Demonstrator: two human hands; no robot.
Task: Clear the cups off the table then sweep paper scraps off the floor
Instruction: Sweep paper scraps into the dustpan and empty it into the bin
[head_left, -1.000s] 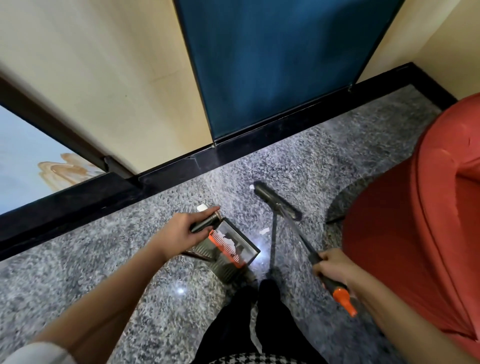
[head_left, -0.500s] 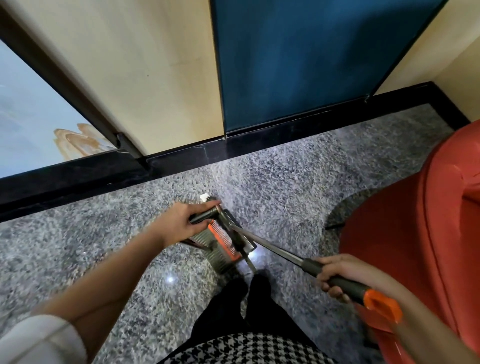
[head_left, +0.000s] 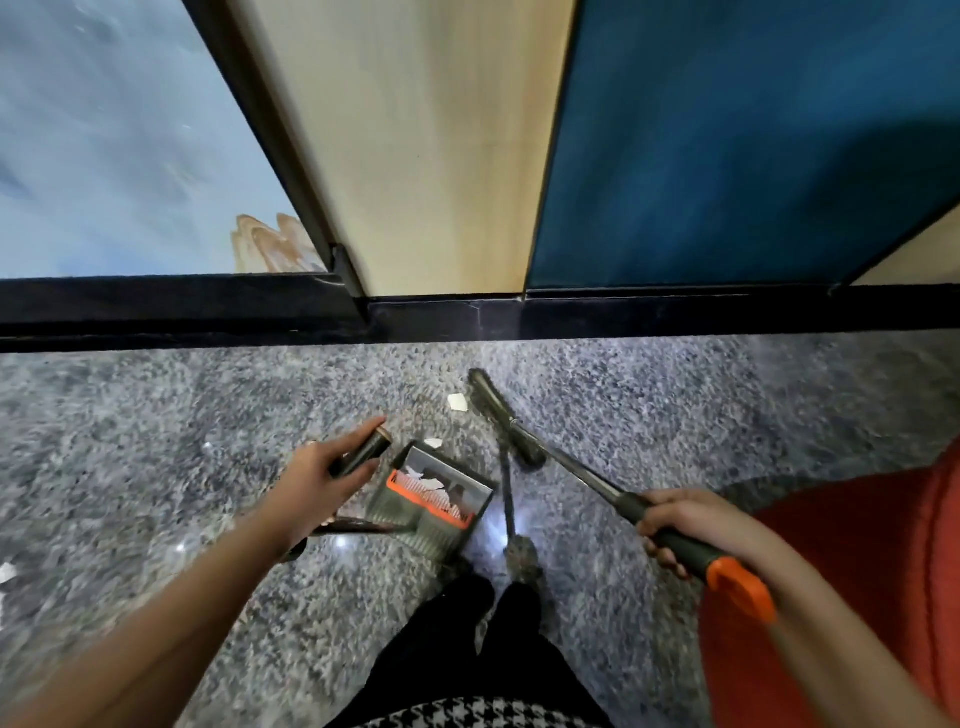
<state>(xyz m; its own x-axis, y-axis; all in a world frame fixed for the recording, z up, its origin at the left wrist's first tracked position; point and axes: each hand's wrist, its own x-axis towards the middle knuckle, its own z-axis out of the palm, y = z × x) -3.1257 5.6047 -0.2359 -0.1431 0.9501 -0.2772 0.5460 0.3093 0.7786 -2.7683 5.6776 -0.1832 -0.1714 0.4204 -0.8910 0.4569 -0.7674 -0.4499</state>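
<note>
Red armchair at right; blue panel above black skirting

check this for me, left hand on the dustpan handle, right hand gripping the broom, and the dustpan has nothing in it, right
Not quite: the head view shows white paper scraps lying inside the dustpan. The rest holds: the left hand holds the dustpan handle and the right hand grips the broom.
</note>
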